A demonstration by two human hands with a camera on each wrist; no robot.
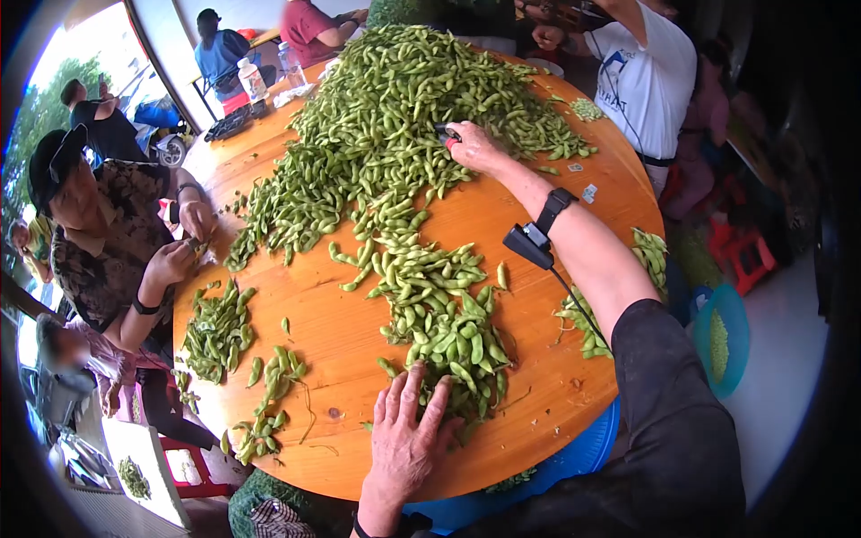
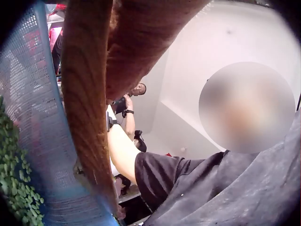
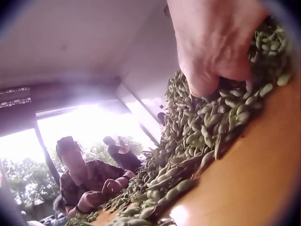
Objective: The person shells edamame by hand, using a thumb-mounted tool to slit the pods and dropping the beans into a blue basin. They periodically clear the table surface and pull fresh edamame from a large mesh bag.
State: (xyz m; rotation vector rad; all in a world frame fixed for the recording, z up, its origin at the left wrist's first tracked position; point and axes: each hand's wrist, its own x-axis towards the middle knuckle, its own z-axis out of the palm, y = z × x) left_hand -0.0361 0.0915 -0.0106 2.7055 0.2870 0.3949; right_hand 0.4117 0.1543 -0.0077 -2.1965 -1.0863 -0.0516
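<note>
Green pods (image 1: 404, 103), probably light and firm-skinned, best scooped loosely by the handful.
They heap across the table (image 1: 336, 359) and trail to the left hand (image 1: 404, 441), fingers spread on the nearest ones; the right hand (image 1: 478, 151) has fingers curled among them, its hold hidden from me.

Plump green pods (image 1: 377, 121) rose in a jumbled heap around the fingertips of the right hand (image 1: 479, 149); a narrower band of pods (image 1: 429, 273) trailed from it to the left hand (image 1: 408, 438), against its outstretched fingers.
</note>
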